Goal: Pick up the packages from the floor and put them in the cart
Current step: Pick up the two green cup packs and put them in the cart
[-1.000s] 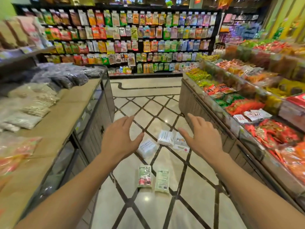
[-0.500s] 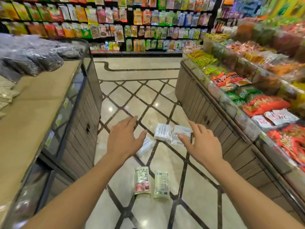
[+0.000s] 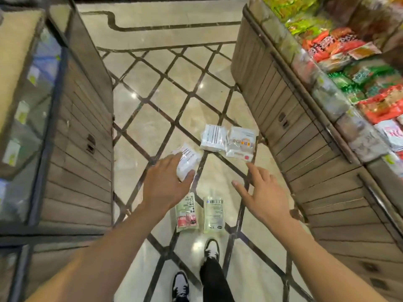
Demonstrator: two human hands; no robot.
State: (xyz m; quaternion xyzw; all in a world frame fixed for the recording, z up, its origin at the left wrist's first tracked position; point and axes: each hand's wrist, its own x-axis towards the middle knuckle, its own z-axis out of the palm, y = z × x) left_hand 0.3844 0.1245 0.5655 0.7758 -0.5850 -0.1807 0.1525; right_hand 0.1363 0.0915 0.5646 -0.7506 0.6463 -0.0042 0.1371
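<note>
Head's tipped right down now — a second ago the far shelf wall filled the top of the view, and now it's all floor (image 3: 152, 88), shoes and arms, with both hands lower and closer to the packages than they were. That reads as a bend into the first pickup, nothing lifted yet. The left hand (image 3: 165, 182) is spread wide, thumb out, its fingers reaching across the near end of a white packet (image 3: 188, 159) that lies tilted on the tiles; whether skin actually touches it, I cannot tell. The right hand (image 3: 261, 190) is open too, fingers splayed, index tip just short of the clear pouch with orange lettering (image 3: 241, 142), which lies against a white barcoded pack (image 3: 212, 138). Nearer the feet, two slim greenish sachets lie side by side: the red-banded one (image 3: 187, 214) and its plain neighbour (image 3: 213, 214). All five look like soft, flat, glossy film pouches, crinkly and likely slippery on polished marble with dark diamond inlay. Ribbed wooden display cabinets (image 3: 305, 149) flank the aisle. No cart is in view, so the drop-off lies somewhere off-camera.
</note>
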